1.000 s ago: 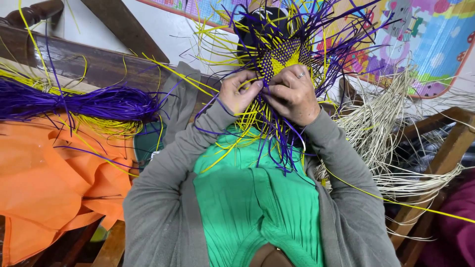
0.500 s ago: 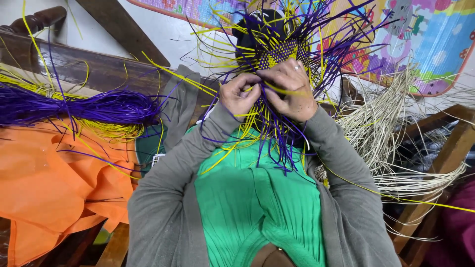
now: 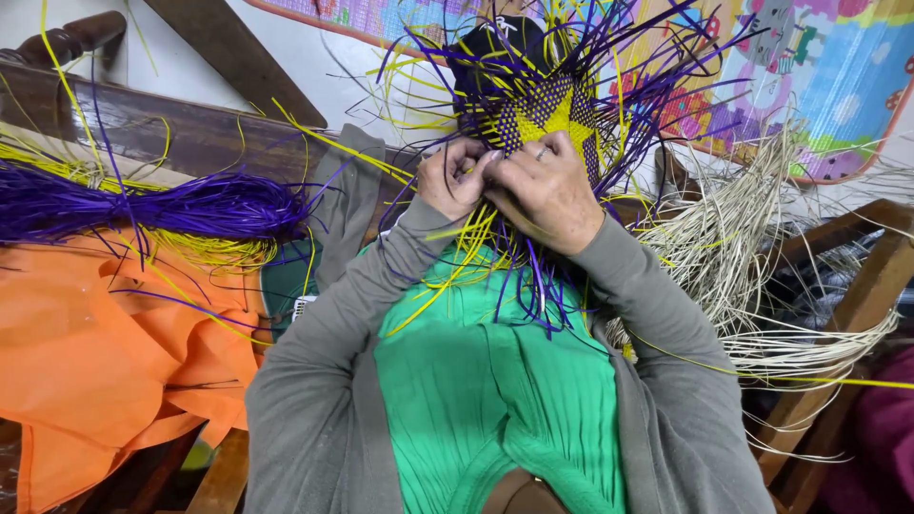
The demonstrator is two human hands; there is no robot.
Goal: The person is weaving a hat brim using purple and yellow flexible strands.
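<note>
A small woven panel [image 3: 552, 112] of purple and yellow strips is held up in front of me, with long loose strands fanning out all around it. My left hand [image 3: 455, 176] pinches strands at the panel's lower left edge. My right hand [image 3: 547, 188], with a ring on one finger, grips the lower edge beside it, fingers curled over the weave. Both hands touch each other at the fingertips. Loose yellow and purple strands [image 3: 476, 257] hang down over my green top [image 3: 495, 400]. Grey sleeves cover both arms.
A bundle of purple strips [image 3: 162, 205] over yellow ones lies on orange cloth [image 3: 95, 362] at the left. A wooden bench rail [image 3: 171, 133] runs behind it. Pale natural straw [image 3: 743, 257] piles at the right near a wooden frame [image 3: 857, 305]. A colourful mat [image 3: 819, 76] hangs behind.
Both hands have slid slightly down and left along the panel's lower edge, working the strands; more of the yellow woven centre shows above the fingers.
</note>
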